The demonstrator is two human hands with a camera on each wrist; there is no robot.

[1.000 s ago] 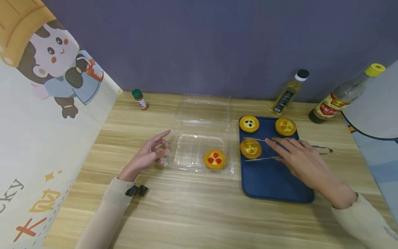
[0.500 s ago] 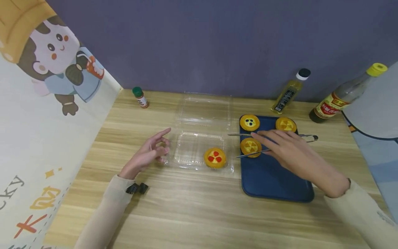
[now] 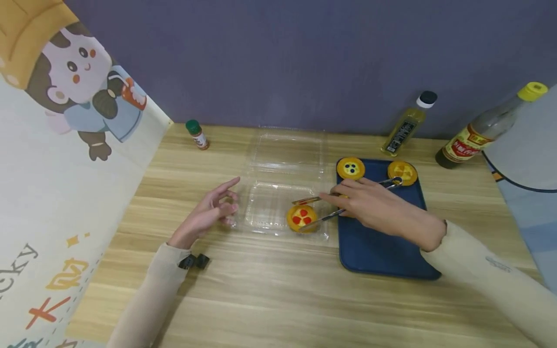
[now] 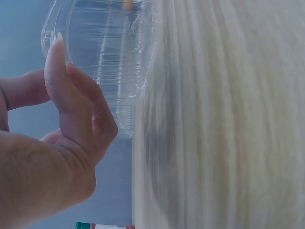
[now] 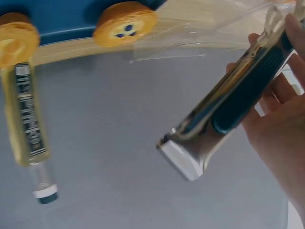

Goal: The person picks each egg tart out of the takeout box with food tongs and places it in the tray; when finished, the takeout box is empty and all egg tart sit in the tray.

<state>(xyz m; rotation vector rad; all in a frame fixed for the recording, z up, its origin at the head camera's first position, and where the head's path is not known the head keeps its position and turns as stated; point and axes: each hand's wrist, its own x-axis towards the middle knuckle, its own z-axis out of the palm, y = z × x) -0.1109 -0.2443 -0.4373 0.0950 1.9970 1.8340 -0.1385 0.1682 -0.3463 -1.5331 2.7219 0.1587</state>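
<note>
My right hand (image 3: 374,203) grips metal tongs with teal handle pads (image 5: 250,86), their ends spread apart. The tong tips reach left over a tart with red topping (image 3: 302,218), one arm on each side of it. That tart sits at the right of a clear hinged plastic container (image 3: 265,208), which lies unfolded. At the container's left edge is my left hand (image 3: 209,210), holding nothing, index finger extended and the others loosely bent. A blue tray (image 3: 383,251) bears a blueberry-topped tart (image 3: 350,168) and a yellow-topped tart (image 3: 402,173); another tart there is mostly hidden under my right hand.
Behind the tray stand an oil bottle with a black cap (image 3: 404,128) and a dark sauce bottle with a yellow cap (image 3: 474,135). A small green-capped shaker (image 3: 197,135) is at the back left. A wall (image 3: 278,63) borders the table's back.
My right hand has moved left with the tongs, from around the yellow-topped tart on the tray to the red-topped tart in the container. The left hand stays in place.
</note>
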